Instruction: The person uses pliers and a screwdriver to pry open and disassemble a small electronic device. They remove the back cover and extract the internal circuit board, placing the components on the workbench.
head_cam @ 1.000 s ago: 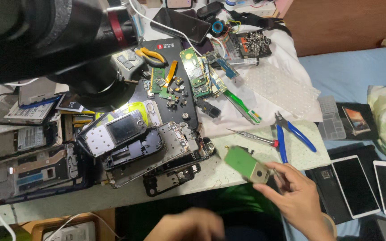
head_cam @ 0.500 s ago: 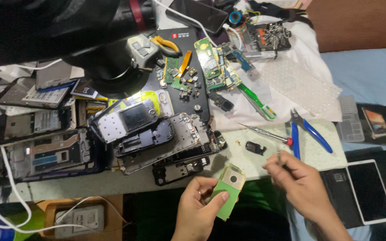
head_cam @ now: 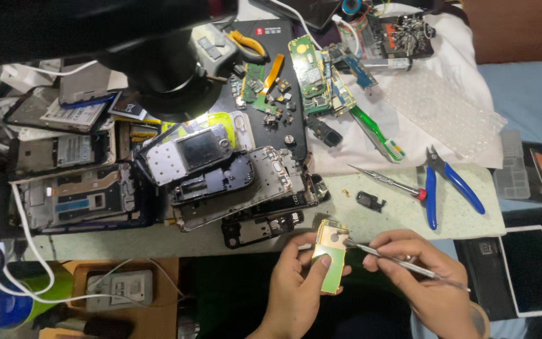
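The small green rectangular circuit board with a gold metal shield sits in the lower centre of the frame, held just off the near edge of the desk. Its long axis runs nearly vertical in the frame, tilted slightly to the right at the top. The left hand is closed on the board, thumb across its face and fingers behind it. The right hand lies just to the right of the board and is closed on slim metal tweezers. The tweezers run from the lower right up and to the left, and their tip touches the upper right corner of the board. The board therefore lies up and to the left of the right hand, with the tool crossing the board's long axis at a shallow angle.

Above the board, a small black plastic part lies on the desk. Further right lie a red-handled screwdriver and blue-handled pliers. A green toothbrush lies above these. Stripped phone frames fill the centre left of the frame.
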